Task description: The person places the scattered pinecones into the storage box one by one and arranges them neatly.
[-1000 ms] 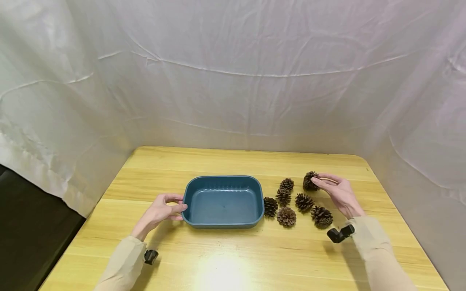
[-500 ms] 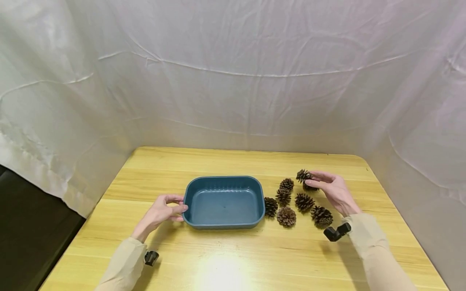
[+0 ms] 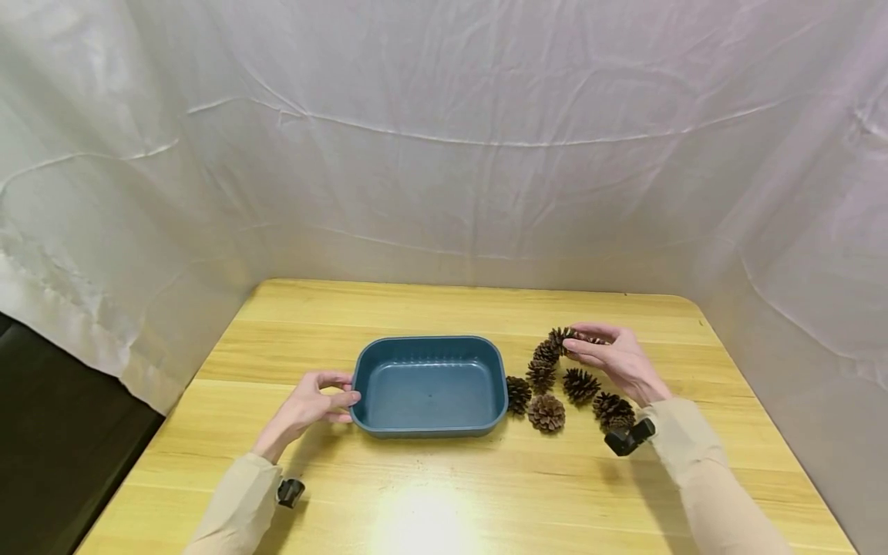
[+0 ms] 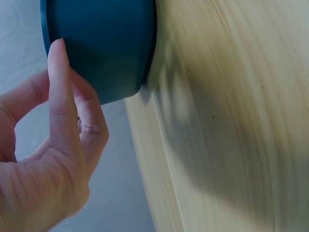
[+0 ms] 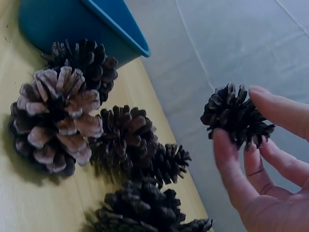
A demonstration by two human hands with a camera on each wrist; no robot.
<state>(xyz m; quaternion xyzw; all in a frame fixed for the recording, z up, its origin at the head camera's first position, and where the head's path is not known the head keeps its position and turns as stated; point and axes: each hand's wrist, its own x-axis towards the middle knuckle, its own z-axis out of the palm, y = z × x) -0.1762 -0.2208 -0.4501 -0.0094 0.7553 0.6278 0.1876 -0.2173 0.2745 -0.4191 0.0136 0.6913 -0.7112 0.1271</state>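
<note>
- The right hand (image 3: 613, 356) pinched a pine cone (image 3: 563, 338) between thumb and fingertips, lifted clear of the desk (image 3: 444, 493); the blue tray (image 3: 429, 385) lay to the left of that grip, past the five loose cones (image 3: 555, 385) lying below and between.
- The left hand (image 3: 310, 403) was much nearer the tray: its thumb and fingers closed lightly on the left wall.
- The right wrist view showed the held cone (image 5: 235, 116) free of the others; the left wrist view showed fingertips (image 4: 59, 63) on the tray wall (image 4: 104, 43), which the head view barely resolved.
</note>
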